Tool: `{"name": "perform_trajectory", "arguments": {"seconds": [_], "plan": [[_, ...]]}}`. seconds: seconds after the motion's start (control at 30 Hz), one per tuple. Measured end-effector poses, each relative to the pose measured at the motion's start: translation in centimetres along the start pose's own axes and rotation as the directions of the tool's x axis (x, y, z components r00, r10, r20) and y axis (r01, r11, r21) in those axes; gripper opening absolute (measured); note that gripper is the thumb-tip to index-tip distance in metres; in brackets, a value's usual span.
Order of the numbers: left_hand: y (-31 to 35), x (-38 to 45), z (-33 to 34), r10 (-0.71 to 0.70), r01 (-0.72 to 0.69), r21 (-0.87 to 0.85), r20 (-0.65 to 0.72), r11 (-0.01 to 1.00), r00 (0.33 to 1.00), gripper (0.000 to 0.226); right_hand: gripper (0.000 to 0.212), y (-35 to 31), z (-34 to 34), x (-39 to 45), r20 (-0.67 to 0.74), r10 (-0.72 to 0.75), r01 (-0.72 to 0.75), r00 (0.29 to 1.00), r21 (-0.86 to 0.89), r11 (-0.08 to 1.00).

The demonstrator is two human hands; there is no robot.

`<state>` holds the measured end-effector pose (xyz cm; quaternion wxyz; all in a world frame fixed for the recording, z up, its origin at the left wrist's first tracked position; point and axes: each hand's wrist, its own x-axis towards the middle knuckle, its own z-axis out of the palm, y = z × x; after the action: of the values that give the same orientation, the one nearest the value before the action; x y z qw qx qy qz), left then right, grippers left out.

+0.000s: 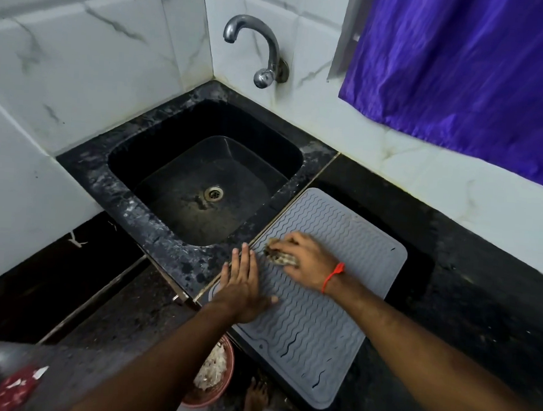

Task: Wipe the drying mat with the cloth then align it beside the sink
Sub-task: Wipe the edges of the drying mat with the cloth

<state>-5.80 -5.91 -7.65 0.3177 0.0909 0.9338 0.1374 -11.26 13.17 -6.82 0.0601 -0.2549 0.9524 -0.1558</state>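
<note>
On the black desk (pixel 449 295), just right of the sink (pixel 201 182), lies the grey ribbed mat (pixel 313 328), its long edge along the sink's rim and its near end overhanging the desk's front edge. The left hand (pixel 243 286) presses flat on the mat's left side, fingers (pixel 244 257) spread and straight, holding nothing. The right hand (pixel 305 261), a red thread at its wrist, has its fingers curled over a crumpled cloth (pixel 281 257), pushing it against the mat.
</note>
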Motion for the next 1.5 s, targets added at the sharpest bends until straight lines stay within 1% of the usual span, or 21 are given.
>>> {"name": "perform_trajectory", "arguments": {"seconds": [0.1, 0.17, 0.23, 0.33, 0.4, 0.53, 0.67, 0.8, 0.9, 1.0, 1.07, 1.13, 1.17, 1.2, 1.23, 1.3, 1.33, 1.4, 1.43, 1.5], "plan": [[0.8, 0.9, 0.7, 0.005, -0.003, 0.089, -0.022, 0.996, 1.0, 0.103, 0.05, -2.0, 1.7, -0.7, 0.059, -0.056, 0.062, 0.997, -0.098, 0.993], [0.5, 1.0, 1.6, -0.018, 0.022, 0.14, -0.031, 0.99, 0.999, 0.098, 0.044, -2.0, 2.5, -1.3, 0.057, -0.082, 0.089, 0.995, -0.134, 0.987], [0.3, 1.2, 2.2, -0.027, 0.031, 0.162, -0.028, 0.986, 0.999, 0.098, 0.041, -1.2, 2.6, -1.5, 0.049, -0.129, 0.135, 0.99, -0.153, 0.979], [0.3, 1.6, 2.3, -0.037, 0.036, 0.159, 0.004, 0.987, 0.999, 0.1, 0.044, 0.2, 2.3, -0.9, 0.043, -0.2, 0.204, 0.979, -0.199, 0.959], [0.4, 1.7, 2.3, -0.045, 0.04, 0.16, 0.03, 0.986, 0.999, 0.101, 0.046, 1.4, 2.0, -0.5, 0.033, -0.207, 0.209, 0.978, -0.23, 0.95], [0.2, 1.6, 2.2, -0.03, 0.025, 0.163, 0.03, 0.986, 0.999, 0.102, 0.041, 4.9, 0.4, 1.1, 0.004, -0.069, 0.069, 0.998, -0.228, 0.971], [0.1, 1.2, 2.0, -0.014, 0.008, 0.146, 0.038, 0.989, 0.999, 0.102, 0.037, 8.9, -1.6, 3.2, -0.029, 0.068, -0.073, 0.997, -0.234, 0.969], [0.2, 1.1, 1.8, -0.015, 0.008, 0.157, 0.04, 0.988, 0.999, 0.101, 0.033, 13.2, -3.6, 5.7, -0.074, 0.269, -0.278, 0.96, -0.176, 0.944], [0.2, 1.2, 1.8, -0.023, 0.016, 0.165, 0.041, 0.986, 0.999, 0.1, 0.033, 14.5, -4.0, 7.2, -0.081, 0.328, -0.337, 0.941, -0.173, 0.925], [0.1, 1.2, 1.9, -0.027, 0.021, 0.158, 0.04, 0.987, 0.999, 0.101, 0.031, 14.4, -3.7, 7.8, -0.119, 0.412, -0.424, 0.903, -0.108, 0.899], [0.2, 1.3, 1.8, -0.034, 0.027, 0.152, 0.043, 0.988, 0.999, 0.102, 0.03, 13.9, -3.6, 8.1, -0.131, 0.501, -0.511, 0.856, -0.059, 0.858], [0.4, 1.5, 1.7, -0.047, 0.04, 0.129, 0.053, 0.991, 0.998, 0.102, 0.029, 13.2, -4.1, 8.7, -0.095, 0.597, -0.596, 0.797, 0.042, 0.802], [0.6, 1.5, 1.6, -0.048, 0.041, 0.117, 0.056, 0.992, 0.997, 0.102, 0.029, 12.7, -4.6, 8.7, -0.069, 0.618, -0.611, 0.783, 0.104, 0.785], [0.6, 1.4, 1.4, -0.044, 0.038, 0.106, 0.057, 0.994, 0.997, 0.103, 0.03, 12.1, -4.9, 8.5, -0.059, 0.615, -0.601, 0.786, 0.159, 0.783], [0.5, 1.3, 1.2, -0.03, 0.025, 0.095, 0.053, 0.995, 0.998, 0.104, 0.031, 11.2, -5.1, 8.1, -0.067, 0.587, -0.564, 0.807, 0.205, 0.8], [-0.2, 0.7, 0.9, 0.023, -0.025, 0.083, 0.019, 0.996, 1.0, 0.106, 0.036, 8.6, -5.0, 6.3, -0.092, 0.486, -0.447, 0.869, 0.273, 0.852], [-0.7, 0.2, 1.0, 0.043, -0.041, 0.082, -0.015, 0.996, 0.999, 0.107, 0.039, 7.0, -4.6, 5.0, -0.078, 0.43, -0.391, 0.899, 0.296, 0.871], [-2.0, -1.5, 1.8, 0.025, -0.014, 0.094, -0.118, 0.995, 0.993, 0.112, 0.044, 3.4, -3.5, 2.1, -0.004, 0.321, -0.306, 0.947, 0.293, 0.906], [-2.6, -2.4, 2.4, 0.0, 0.016, 0.096, -0.165, 0.995, 0.986, 0.114, 0.046, 1.8, -2.9, 0.7, 0.034, 0.286, -0.283, 0.958, 0.282, 0.917], [-3.8, -4.1, 3.5, -0.041, 0.064, 0.101, -0.208, 0.993, 0.977, 0.118, 0.049, -1.6, -1.5, -1.8, 0.074, 0.247, -0.258, 0.966, 0.275, 0.926]]}}
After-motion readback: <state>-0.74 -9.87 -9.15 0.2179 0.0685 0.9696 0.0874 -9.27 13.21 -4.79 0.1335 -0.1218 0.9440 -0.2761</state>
